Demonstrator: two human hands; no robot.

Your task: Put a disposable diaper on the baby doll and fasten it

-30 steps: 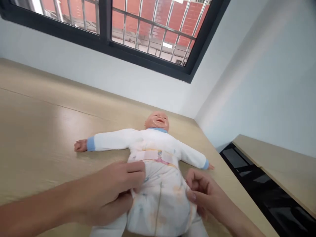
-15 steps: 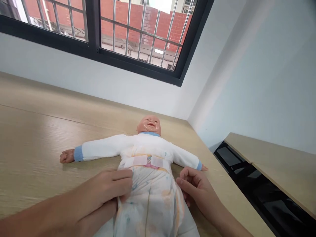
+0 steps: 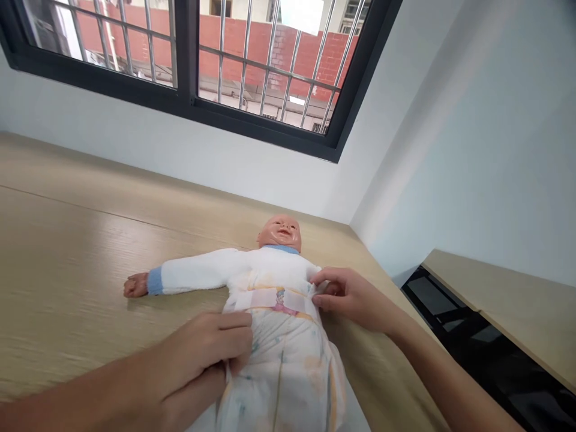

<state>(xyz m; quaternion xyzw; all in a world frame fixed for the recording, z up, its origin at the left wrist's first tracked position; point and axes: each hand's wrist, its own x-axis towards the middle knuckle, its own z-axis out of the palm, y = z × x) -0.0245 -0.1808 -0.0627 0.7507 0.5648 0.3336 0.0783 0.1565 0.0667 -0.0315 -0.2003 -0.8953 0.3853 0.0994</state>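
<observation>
A baby doll (image 3: 279,233) in a white long-sleeved top with blue cuffs lies on its back, head toward the window. Around its waist and hips is a patterned diaper (image 3: 292,354), with a cartoon-printed front strip and its tapes across the front. My left hand (image 3: 211,348) is at the diaper's left side, fingers curled over the edge by the hip, thumb mostly hidden. At the upper right edge of the waistband, my right hand (image 3: 344,297) has thumb and forefinger bent onto the diaper. It covers the doll's arm on that side.
The doll lies on a wooden table (image 3: 67,264) against a white wall. Behind it is a dark-framed window (image 3: 180,99) with metal bars. To the right stands a lower wood-topped unit with a black glossy front (image 3: 468,330).
My right hand has moved up from beside the hip to the waistband's right edge. My left hand stays at the diaper's left side. The view has shifted slightly.
</observation>
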